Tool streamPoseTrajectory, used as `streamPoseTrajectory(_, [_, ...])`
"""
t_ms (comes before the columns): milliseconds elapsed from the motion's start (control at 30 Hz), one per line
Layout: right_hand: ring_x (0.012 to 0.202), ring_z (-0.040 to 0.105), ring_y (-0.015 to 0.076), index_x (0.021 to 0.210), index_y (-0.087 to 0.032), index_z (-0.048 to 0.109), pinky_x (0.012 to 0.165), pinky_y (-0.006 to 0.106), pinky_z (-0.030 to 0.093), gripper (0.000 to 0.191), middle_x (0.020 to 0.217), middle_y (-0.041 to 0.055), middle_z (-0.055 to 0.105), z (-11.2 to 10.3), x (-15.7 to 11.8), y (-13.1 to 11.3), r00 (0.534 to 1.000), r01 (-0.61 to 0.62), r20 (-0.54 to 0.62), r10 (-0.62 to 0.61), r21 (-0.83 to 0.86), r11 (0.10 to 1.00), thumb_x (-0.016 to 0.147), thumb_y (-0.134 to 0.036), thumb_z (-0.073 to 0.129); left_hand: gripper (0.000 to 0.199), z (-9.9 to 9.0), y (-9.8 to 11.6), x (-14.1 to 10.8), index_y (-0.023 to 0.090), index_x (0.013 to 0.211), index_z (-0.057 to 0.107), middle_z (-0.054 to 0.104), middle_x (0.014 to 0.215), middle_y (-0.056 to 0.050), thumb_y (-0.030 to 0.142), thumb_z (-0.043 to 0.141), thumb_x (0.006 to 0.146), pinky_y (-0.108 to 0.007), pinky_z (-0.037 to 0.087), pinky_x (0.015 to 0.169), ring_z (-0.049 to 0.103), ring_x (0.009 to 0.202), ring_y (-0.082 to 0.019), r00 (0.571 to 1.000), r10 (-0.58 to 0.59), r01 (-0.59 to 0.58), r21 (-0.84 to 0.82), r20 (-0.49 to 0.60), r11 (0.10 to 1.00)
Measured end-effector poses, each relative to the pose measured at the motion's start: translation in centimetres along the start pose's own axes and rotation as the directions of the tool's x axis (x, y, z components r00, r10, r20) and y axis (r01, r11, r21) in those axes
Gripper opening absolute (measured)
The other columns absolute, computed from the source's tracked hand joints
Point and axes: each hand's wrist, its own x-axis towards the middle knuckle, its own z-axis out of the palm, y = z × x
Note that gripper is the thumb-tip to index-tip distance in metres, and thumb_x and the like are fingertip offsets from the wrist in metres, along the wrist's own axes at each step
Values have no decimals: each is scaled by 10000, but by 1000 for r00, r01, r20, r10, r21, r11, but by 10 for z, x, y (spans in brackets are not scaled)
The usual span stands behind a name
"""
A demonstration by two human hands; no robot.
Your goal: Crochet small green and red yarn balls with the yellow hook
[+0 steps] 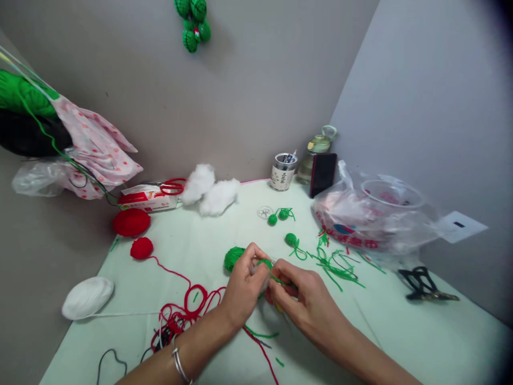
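Note:
Near the middle of the table, my left hand (249, 283) is closed on a small green crochet piece (264, 263), with a bit of white showing by the fingers. My right hand (298, 291) meets it there, its fingers pinched round a crochet hook (278, 307); only a yellowish part shows and the rest is hidden. Green yarn passes between the two hands. Just left of my left hand lies a larger green ball (234, 259). Under the left forearm spreads a tangle of red yarn (180, 315).
Small green crocheted balls (290, 239) and green yarn scraps (336, 267) lie to the right. White stuffing (218, 197), red-handled scissors (173, 186), a can of pens (281, 174), a phone (323, 175), a plastic bag (372, 214) and a black hair clip (425, 286) stand or lie around.

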Motion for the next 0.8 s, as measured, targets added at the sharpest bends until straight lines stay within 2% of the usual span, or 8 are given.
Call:
streamPoseTrajectory(67, [536,439,121,655,-226,489,526,244,331,245,587,-28,572,1,3,4,999,-40,-8,40,33,999,899,-235,512,78,1,1,-1,208,909,537,460,611,92,243,573,849,-225,387,527,457,511,-101,999,-38,39,-18,39,999])
streamPoseTrajectory(133, [509,434,111,618,-223,489,523,238,333,250,553,-34,576,-1,6,8,996,-89,-25,90,64,994,864,-238,536,124,2,4,-3,216,959,518,510,619,86,294,561,873,-248,438,534,529,504,-121,996,-58,61,-41,74,997])
streamPoseTrajectory(267, [494,368,99,566,-221,462,502,234,297,246,505,-57,464,-12,13,15,987,-117,-99,129,123,985,790,-253,559,229,2,13,-8,213,1016,501,612,837,23,373,623,907,-306,547,725,678,695,-149,986,-17,24,-41,167,999])
streamPoseTrajectory(367, [519,334,103,569,-225,435,497,239,287,289,532,-64,373,-18,15,14,986,-110,-111,127,144,983,818,-308,552,271,-1,15,-8,213,1047,486,590,910,14,399,639,925,-306,549,726,682,693,-133,972,2,1,-12,236,1000])
streamPoseTrajectory(467, [569,417,121,627,-217,481,540,246,346,323,589,-41,457,-19,12,8,994,-79,-61,89,143,986,918,-356,501,279,-2,12,-8,220,1004,453,563,820,51,424,629,932,-264,513,593,629,556,-99,979,2,-9,32,202,999])
streamPoseTrajectory(567, [574,476,125,697,-216,525,566,248,374,319,622,-26,565,-15,5,0,1000,-13,-2,13,131,991,987,-330,456,259,-2,9,-6,231,968,427,536,652,96,419,601,931,-235,459,498,547,444,-92,988,-3,-4,46,154,999])
streamPoseTrajectory(667, [525,437,110,713,-218,544,521,240,334,267,611,-32,598,-10,-1,-5,999,11,35,-15,106,994,970,-260,487,212,-1,7,-4,233,946,438,487,496,121,413,550,932,-219,403,448,468,379,-99,990,-19,13,44,142,999])
streamPoseTrajectory(800, [504,383,99,645,-216,521,484,231,286,278,558,-42,561,-5,1,0,1000,-23,-1,23,109,994,917,-262,562,166,0,6,-4,230,905,455,482,454,116,375,535,915,-208,365,438,441,363,-94,990,-40,34,47,135,998])
